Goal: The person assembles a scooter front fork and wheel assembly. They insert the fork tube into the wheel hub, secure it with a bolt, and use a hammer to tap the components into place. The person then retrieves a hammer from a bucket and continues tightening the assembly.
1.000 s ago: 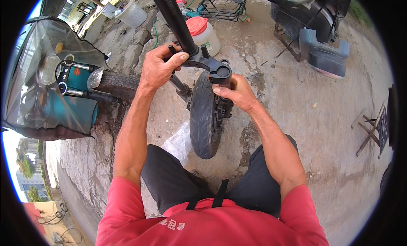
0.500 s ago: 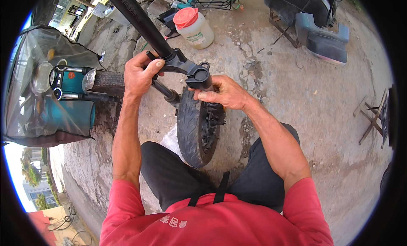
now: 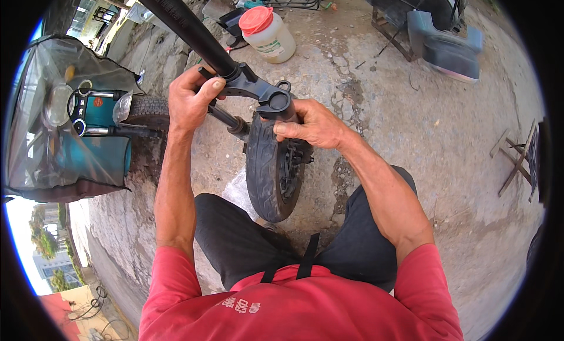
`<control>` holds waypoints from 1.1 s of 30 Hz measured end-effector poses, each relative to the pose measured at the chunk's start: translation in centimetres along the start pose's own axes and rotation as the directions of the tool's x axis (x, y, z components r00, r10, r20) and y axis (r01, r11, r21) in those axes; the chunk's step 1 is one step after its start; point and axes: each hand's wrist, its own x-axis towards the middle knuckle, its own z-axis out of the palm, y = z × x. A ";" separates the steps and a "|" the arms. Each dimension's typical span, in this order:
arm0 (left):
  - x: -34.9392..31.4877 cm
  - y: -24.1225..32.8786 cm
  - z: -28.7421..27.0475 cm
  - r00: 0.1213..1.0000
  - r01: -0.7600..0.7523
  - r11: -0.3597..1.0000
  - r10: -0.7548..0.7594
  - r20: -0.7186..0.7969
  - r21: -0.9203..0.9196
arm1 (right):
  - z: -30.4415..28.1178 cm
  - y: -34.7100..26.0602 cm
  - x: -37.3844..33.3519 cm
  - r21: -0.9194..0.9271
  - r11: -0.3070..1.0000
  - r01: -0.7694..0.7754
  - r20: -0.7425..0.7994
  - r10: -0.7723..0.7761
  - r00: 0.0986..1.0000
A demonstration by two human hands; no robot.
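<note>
Beyond the black fork (image 3: pixel 251 89), I'm seeing a red-lidded tub (image 3: pixel 272 42) standing on the ground (image 3: pixel 423 159); a teal vehicle (image 3: pixel 98 113) is sitting at left, and clear plastic (image 3: pixel 238 193) is lying near the tyre (image 3: pixel 264 170). The fork is slanting between my left hand (image 3: pixel 188 103) and right hand (image 3: pixel 316 126), their fingers (image 3: pixel 289 129) clamping it, its tyre looking dark and grooved.

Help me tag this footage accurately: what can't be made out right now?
In the head view:
Black tube: its upper end is cut off by the top edge.
Fork: the part inside the right hand is covered by that hand.
Wheel: its upper part is partly hidden behind the fork and right hand.
Folding stand: its right side is cut off at the right edge.
</note>
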 end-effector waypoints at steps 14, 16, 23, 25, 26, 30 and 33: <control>-0.5 0.0 0.2 1.000 -0.024 0.998 0.023 -0.015 -0.061 | 1.1 0.9 0.2 -0.033 0.999 -0.012 -0.033 0.011 0.999; -0.5 0.0 0.2 1.000 -0.029 0.998 0.028 -0.013 -0.052 | 1.1 1.1 0.3 -0.038 0.999 -0.011 -0.035 0.010 0.999; -0.5 0.0 0.5 0.999 -0.039 0.999 0.038 -0.025 -0.027 | 1.0 1.0 0.0 -0.104 0.994 0.032 -0.057 -0.038 0.998; -0.8 0.1 0.1 0.997 -0.065 0.998 0.065 -0.028 -0.023 | 1.2 1.0 0.1 -0.110 0.992 0.059 -0.036 -0.064 0.997; -1.1 0.0 -0.1 0.997 -0.055 0.997 0.053 -0.053 -0.046 | 1.5 1.0 0.2 -0.091 0.993 0.078 -0.023 -0.081 0.996; -2.1 -1.7 -1.8 0.981 -0.158 0.985 0.164 -0.100 0.068 | 2.5 0.6 0.2 -0.100 0.988 0.120 0.008 -0.120 0.993; -3.7 -3.0 -3.2 0.975 -0.143 0.985 0.157 -0.160 0.099 | 3.6 0.2 -0.3 -0.205 0.971 0.120 -0.017 -0.126 0.992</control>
